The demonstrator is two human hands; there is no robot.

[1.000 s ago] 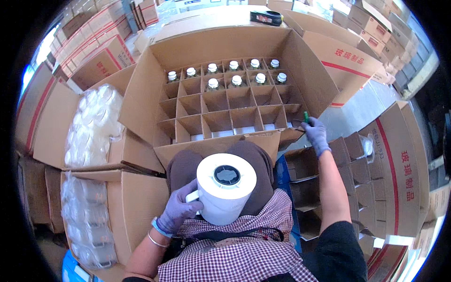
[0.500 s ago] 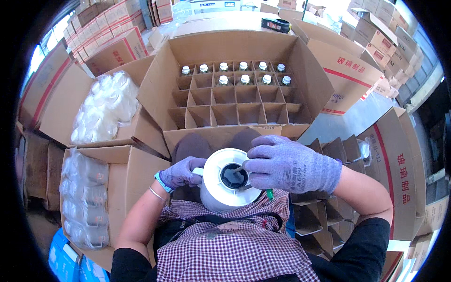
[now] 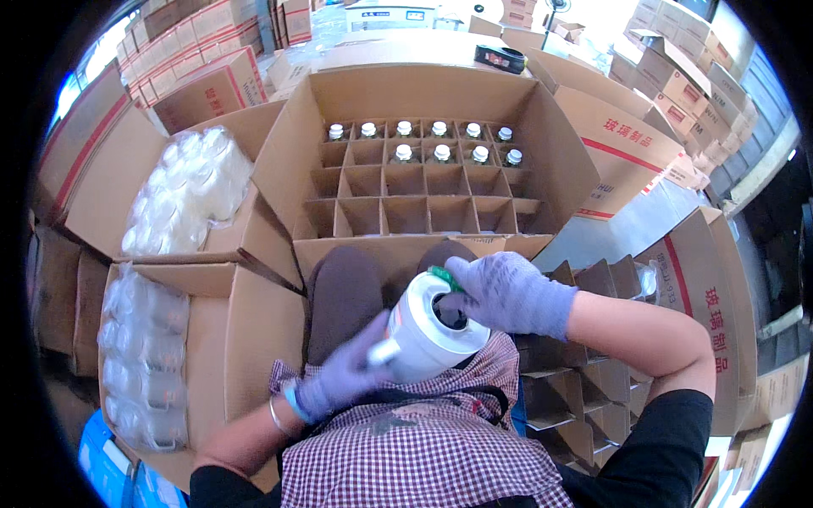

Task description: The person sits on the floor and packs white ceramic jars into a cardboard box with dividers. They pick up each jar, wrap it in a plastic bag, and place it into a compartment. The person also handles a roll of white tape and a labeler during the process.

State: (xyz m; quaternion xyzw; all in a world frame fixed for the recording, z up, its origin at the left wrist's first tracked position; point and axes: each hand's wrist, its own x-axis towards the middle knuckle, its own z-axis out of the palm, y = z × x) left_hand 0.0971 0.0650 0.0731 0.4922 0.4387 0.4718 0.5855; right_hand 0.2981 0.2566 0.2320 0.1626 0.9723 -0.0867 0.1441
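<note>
A white cylindrical jug (image 3: 423, 343) with a round dark opening (image 3: 450, 311) leans to the right over my lap. My left hand (image 3: 347, 368), smeared by motion, is closed around its side by the white protruding handle (image 3: 384, 352). At the rim, the gloved fingers of my right hand (image 3: 506, 292) are closed on a small green piece (image 3: 445, 278), whose kind I cannot make out. Part of the opening is hidden behind these fingers. Both hands wear purple-grey gloves.
Ahead stands a divided carton (image 3: 423, 245) with several white-capped bottles (image 3: 442, 154) in its far rows. Left are cartons of plastic-wrapped glassware (image 3: 188, 186) and wrapped glass mugs (image 3: 144, 364). Cardboard dividers (image 3: 550, 398) fill a carton at right. A black tape roll (image 3: 500, 57) lies beyond.
The jug has tipped from upright toward the right. My left hand has moved lower along its side. My right hand has risen slightly, bringing the green piece to the far rim.
</note>
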